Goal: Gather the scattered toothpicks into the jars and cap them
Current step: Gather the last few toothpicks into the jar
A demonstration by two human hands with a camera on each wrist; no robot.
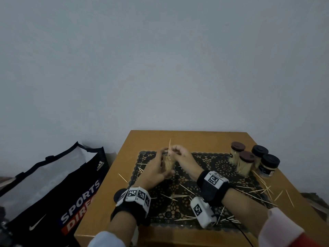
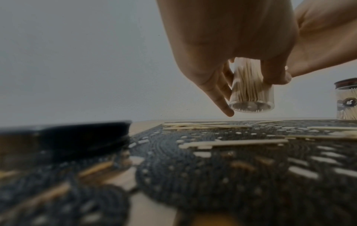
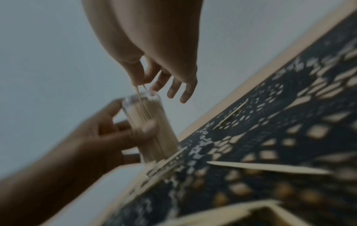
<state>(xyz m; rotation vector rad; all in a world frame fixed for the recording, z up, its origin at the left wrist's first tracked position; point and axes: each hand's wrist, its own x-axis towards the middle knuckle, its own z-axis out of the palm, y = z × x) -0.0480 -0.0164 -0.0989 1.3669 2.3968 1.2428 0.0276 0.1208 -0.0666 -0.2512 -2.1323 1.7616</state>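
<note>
Open clear jar [image 2: 252,91] gripped round the wall by left hand [image 1: 154,171], lifted just off the mat. Few toothpicks [image 1: 169,147] pinched by right hand [image 3: 154,73] at thumb and forefinger, tips at jar mouth; other fingers loose. Likely light, stiff, brittle at the points (best taken mid-shaft, several together); jar wall probably slick, better held low. Loose toothpicks [image 1: 185,188] scattered behind both wrists on black lace mat [image 1: 213,161] over wooden table [image 1: 195,139]. Black lid [image 2: 77,134] beside left wrist. Four capped jars [image 1: 249,161] well right of the fingers. Grey wall; printed bag [image 1: 53,193] off left.
</note>
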